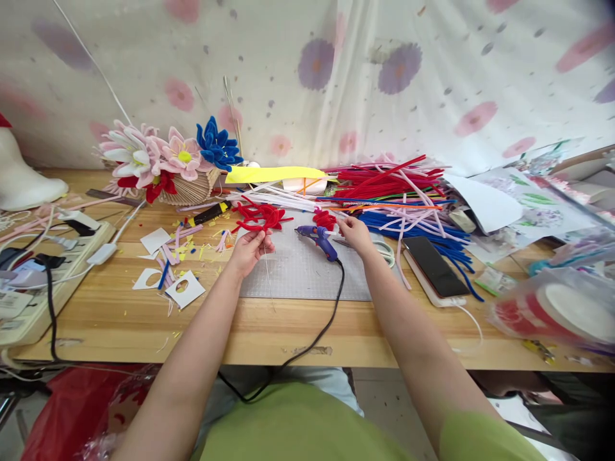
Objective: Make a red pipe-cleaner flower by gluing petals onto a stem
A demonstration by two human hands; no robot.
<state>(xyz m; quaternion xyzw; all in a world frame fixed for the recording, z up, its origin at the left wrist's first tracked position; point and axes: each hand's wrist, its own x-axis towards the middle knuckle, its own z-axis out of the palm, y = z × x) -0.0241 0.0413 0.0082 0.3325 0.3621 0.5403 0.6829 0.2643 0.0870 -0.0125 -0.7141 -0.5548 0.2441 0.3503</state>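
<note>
Head view: red flower [259, 218] in left hand [247, 251].

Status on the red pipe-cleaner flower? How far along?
Done: pink, white and blue flowers sit in the basket at back left. In hand: left hand holds a red flower on a thin wire; right hand is by a small red coil, glue gun lying between them. Left: probably gluing that coil on; a pile of unused pipe cleaners lies behind.

Wooden table [288, 333] with mat [298, 275], phone [435, 266]
</note>
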